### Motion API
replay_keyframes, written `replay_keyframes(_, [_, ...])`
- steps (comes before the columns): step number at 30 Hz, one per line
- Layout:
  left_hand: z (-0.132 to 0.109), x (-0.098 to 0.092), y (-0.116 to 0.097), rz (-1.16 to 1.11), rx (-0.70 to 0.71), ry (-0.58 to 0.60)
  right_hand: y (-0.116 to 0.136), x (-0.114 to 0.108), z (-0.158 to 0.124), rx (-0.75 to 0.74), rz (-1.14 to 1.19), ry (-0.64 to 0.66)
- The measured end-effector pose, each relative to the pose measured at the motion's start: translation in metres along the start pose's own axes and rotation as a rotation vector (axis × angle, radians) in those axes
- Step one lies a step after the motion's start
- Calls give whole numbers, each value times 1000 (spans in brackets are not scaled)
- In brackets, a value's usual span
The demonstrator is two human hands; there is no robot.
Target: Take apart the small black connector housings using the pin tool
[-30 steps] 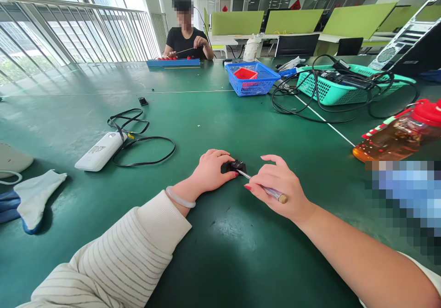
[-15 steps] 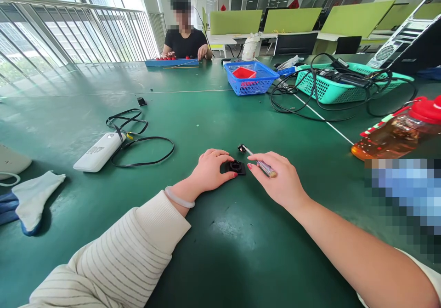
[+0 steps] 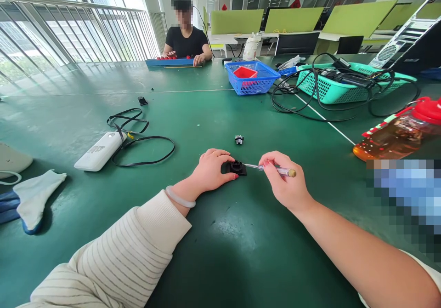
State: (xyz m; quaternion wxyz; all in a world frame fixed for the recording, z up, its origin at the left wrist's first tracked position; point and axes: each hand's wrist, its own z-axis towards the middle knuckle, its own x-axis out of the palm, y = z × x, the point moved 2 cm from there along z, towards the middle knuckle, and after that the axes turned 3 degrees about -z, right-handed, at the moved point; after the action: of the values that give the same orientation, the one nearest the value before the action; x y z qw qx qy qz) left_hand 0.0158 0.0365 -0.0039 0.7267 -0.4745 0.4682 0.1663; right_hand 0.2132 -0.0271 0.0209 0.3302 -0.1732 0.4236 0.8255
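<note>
My left hand [image 3: 214, 170] rests on the green table and grips a small flat black part [image 3: 237, 167] between thumb and fingers. A round raised piece shows on top of that part. My right hand [image 3: 285, 177] is closed around a screwdriver [image 3: 280, 171] with a clear handle and thin metal shaft. The screwdriver lies nearly level, its tip at the right side of the black part; whether they touch I cannot tell. Just beyond my left hand, a tiny black-and-silver component [image 3: 239, 139] sits on the table.
Left of my hands lie a white power bank [image 3: 99, 151] with a black cable and a white-and-blue glove [image 3: 37, 197]. Farther back are a blue basket [image 3: 253, 85] and a teal basket [image 3: 324, 92] with cables. A red-capped bottle [image 3: 392, 135] lies right. Someone [image 3: 189, 43] sits opposite.
The screwdriver tip has left the small component and swung down to the black part. My right hand has shifted slightly right. My left hand keeps its hold.
</note>
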Motion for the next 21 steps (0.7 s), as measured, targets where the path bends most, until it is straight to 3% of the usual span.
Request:
replay_keyframes(8, [0,1,2,8,9,-7,1,5,-1,40,29,145])
replay_keyframes(15, [1,0,2,-5,-15,-4,1,0,-2,43,95,-55])
replay_keyframes(21, [1,0,2,-16,-17,-7,5,1,-2,33,47,89])
